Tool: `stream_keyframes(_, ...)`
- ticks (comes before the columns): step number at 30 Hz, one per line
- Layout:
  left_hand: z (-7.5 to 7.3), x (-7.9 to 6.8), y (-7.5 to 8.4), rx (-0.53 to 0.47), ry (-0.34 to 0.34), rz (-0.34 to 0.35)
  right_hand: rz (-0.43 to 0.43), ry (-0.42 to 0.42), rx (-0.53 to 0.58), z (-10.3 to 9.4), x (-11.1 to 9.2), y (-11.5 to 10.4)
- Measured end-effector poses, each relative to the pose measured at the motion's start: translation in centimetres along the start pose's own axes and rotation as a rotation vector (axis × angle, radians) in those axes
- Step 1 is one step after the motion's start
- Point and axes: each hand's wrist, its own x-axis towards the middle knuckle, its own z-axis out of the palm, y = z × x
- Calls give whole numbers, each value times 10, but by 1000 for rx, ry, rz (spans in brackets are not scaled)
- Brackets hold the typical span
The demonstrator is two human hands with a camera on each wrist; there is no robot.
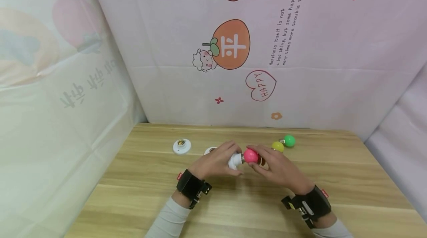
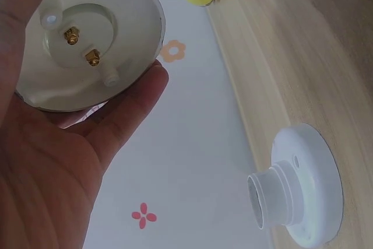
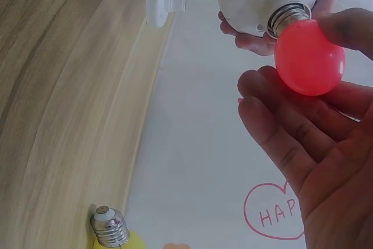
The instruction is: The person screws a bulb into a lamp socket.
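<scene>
In the head view my left hand (image 1: pixel 218 160) grips a white screw lamp holder (image 1: pixel 235 161) above the table, tilted so its mouth faces right. Its underside (image 2: pixel 137 39), with two brass terminals, shows in the left wrist view. My right hand (image 1: pixel 279 167) holds a pink-red bulb (image 1: pixel 251 155) between thumb and fingers. The bulb's metal screw base (image 3: pixel 287 16) is at the mouth of the lamp holder, part of its thread still showing in the right wrist view. Fingers of the left hand wrap the holder's round rim from behind.
A second white lamp holder (image 1: pixel 181 150) stands at the back left of the wooden table (image 1: pixel 146 178). Another holder (image 1: pixel 209 150) is partly hidden behind the left hand. Beyond the right hand lie a yellow bulb (image 1: pixel 277 146) and a green bulb (image 1: pixel 290 141). A printed cloth (image 1: pixel 166 93) hangs behind.
</scene>
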Motion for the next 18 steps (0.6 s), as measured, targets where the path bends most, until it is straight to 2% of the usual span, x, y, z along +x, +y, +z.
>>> stream_keyframes(15,0,0,3,-6,-6,9,89,-32,6,1,-3,-2)
stream_keyframes(18,0,0,3,-7,-4,5,84,-34,4,2,-3,-1)
